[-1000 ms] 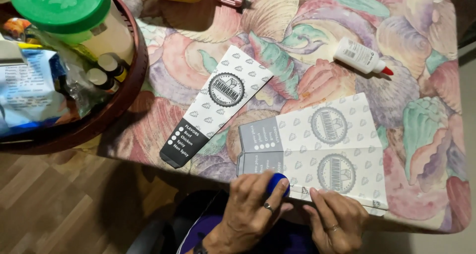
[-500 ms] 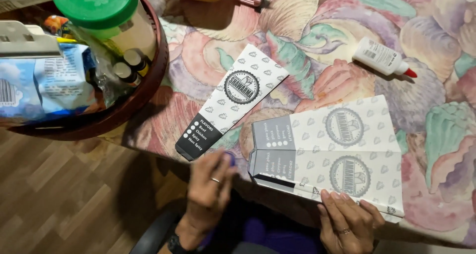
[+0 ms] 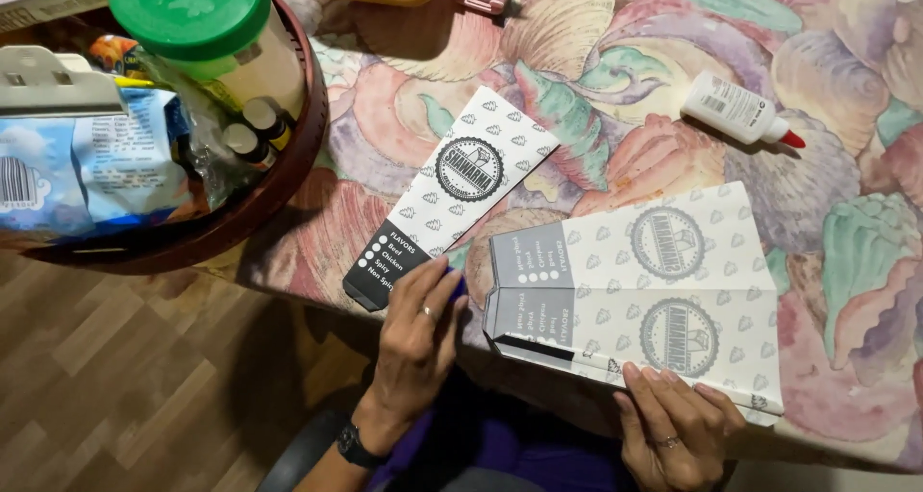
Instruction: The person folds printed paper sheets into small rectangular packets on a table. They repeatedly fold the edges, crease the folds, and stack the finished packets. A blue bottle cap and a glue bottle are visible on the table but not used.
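Observation:
A flat unfolded paper packet (image 3: 663, 285), white with grey patterns and round emblems, lies near the table's front edge. My right hand (image 3: 678, 425) presses its near edge down with spread fingers. My left hand (image 3: 418, 333) is closed around a small blue object (image 3: 458, 285), mostly hidden by the fingers, between the two papers. A folded packet (image 3: 452, 199) of the same print, with a black end, lies slanted to the left of it.
A white glue bottle with a red tip (image 3: 740, 110) lies at the back right on the floral tablecloth (image 3: 596, 88). A dark round basket (image 3: 288, 175) at the left holds a green-lidded jar (image 3: 207, 31), small bottles and snack bags. Wooden floor lies below left.
My left hand has moved left, off the flat packet's near edge, and now sits between the two papers with the blue object. My right hand stays on the flat packet's edge.

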